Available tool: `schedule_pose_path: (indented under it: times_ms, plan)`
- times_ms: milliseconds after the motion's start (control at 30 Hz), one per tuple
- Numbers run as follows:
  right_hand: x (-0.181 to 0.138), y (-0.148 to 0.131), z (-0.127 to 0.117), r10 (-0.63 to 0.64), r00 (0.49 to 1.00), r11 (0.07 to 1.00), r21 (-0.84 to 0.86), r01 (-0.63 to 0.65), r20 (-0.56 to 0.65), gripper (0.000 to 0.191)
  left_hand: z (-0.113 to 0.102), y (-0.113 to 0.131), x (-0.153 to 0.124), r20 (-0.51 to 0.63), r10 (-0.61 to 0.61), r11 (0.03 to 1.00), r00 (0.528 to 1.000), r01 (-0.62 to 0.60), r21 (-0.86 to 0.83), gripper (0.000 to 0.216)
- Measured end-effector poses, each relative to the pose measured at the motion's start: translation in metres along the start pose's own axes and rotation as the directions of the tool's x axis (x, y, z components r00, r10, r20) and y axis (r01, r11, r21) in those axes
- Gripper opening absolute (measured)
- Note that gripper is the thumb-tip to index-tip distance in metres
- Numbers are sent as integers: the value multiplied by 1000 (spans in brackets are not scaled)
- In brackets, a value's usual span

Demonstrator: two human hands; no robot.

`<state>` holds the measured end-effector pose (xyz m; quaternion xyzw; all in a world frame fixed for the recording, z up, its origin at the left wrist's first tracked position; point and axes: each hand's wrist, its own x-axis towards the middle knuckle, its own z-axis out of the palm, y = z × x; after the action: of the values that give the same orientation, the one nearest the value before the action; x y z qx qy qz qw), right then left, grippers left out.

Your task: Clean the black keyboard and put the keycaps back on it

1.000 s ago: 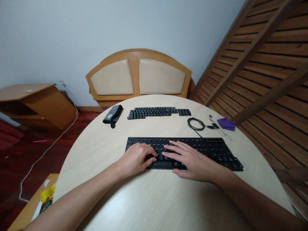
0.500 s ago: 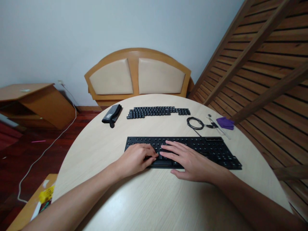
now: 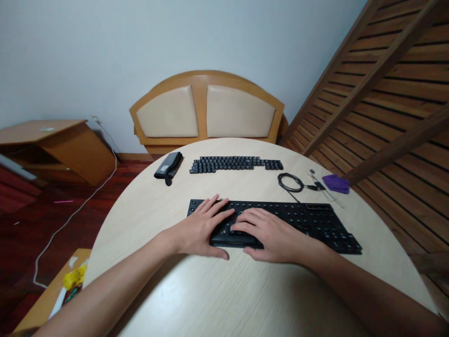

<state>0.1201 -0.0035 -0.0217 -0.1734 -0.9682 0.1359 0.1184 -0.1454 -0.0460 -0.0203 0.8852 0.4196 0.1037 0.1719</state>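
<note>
A black keyboard (image 3: 291,214) lies on the round table, showing small pale-topped key posts where its caps are off. My left hand (image 3: 198,229) rests over its left part, fingers spread and the thumb down at the front edge. Beside it my right hand (image 3: 270,234) has bent fingers with their tips on the keys, the thumb apart on the near side; I see nothing held in it. Behind the keyboard, loose black keycaps (image 3: 228,164) are laid out in rows. The keyboard's coiled cable (image 3: 291,182) lies at its back right.
A grey and black folded pouch (image 3: 168,166) sits at the table's back left. On the right are a purple cloth (image 3: 336,183) and a thin, pale stick-like tool (image 3: 328,191). A wooden headboard (image 3: 203,105) stands behind the table (image 3: 140,206), slatted wood (image 3: 393,117) to the right.
My left hand has gone from closed fingertips on the keys to spread fingers. The fingers of my right hand have bent down onto the keyboard. The view has shifted slightly left.
</note>
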Motion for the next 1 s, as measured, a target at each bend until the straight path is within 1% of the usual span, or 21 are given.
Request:
schedule_pose_path:
  times_ms: [100,300,367,467,533,633,867,1000]
  plan:
    - [-5,2,6,-17,1000,1000,8,17,-21,44,7,-5,0,21,-27,999,999,26,34,111]
    - [-8,0,7,-19,1000,999,-31,19,-14,44,9,-6,1,15,-28,998,1000,26,64,105]
    - [-8,0,8,-25,1000,999,-36,24,-17,44,8,-4,1,11,-39,997,999,38,61,94]
    - [-8,1,9,-30,999,999,-34,29,-29,43,9,-1,2,-18,-92,995,996,93,45,69]
    - [-8,1,9,-36,999,999,-34,35,-34,43,11,0,4,-40,-126,991,991,127,34,64]
    - [-8,1,9,-43,998,998,-44,42,-39,43,13,1,6,-53,-148,988,988,149,31,67]
    - [-9,3,9,-61,997,996,-71,57,-54,44,17,3,8,-105,-201,979,974,202,-4,65]
    - [-9,3,9,-66,996,995,-84,61,-59,45,17,4,9,-79,-242,970,967,241,-19,69]
